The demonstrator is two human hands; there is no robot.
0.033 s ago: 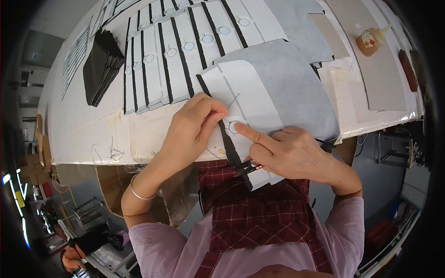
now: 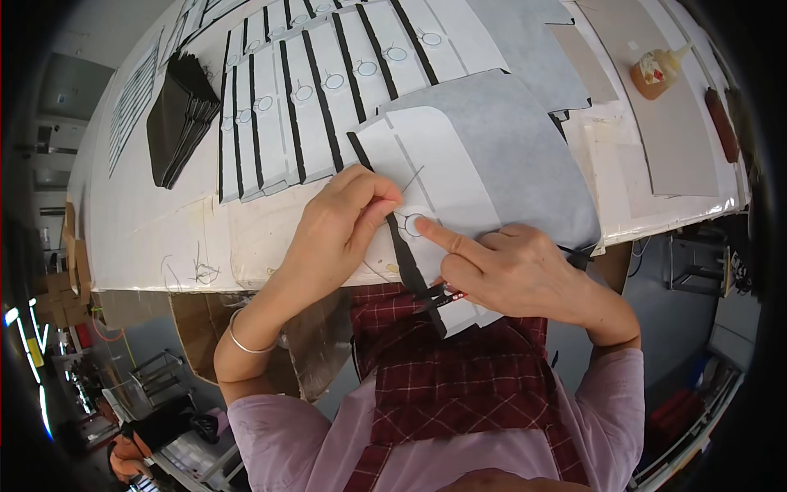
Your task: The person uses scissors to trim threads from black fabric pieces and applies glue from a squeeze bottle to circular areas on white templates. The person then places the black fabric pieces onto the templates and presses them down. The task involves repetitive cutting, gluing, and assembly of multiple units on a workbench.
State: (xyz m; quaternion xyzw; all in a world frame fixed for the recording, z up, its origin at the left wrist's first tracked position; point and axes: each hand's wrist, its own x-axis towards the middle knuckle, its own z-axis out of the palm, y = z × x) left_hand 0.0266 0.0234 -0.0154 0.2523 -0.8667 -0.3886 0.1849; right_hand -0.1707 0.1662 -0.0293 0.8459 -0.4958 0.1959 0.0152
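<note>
A white panel [image 2: 459, 164] with black edge strips lies before me, its near end hanging over the table's front edge. My left hand [image 2: 340, 217] pinches a dark thread [image 2: 415, 177] at the panel's left edge; the thread's free end sticks up past the fingertips. The index fingertip of my right hand [image 2: 512, 266] presses on a small round disc [image 2: 411, 225] ringed with dark thread on the panel. Under the curled fingers of that hand, a pair of small snips [image 2: 434, 302] with dark blades and a red, white-spotted part is held, mostly hidden.
Rows of similar white panels [image 2: 316, 102] with black strips and thread-tied discs cover the far left. Beyond my left hand stands a stack of folded black pieces [image 2: 182, 119]. Grey sheets [image 2: 537, 156] lie right. A glue bottle [image 2: 658, 72] rests on grey board [image 2: 680, 148].
</note>
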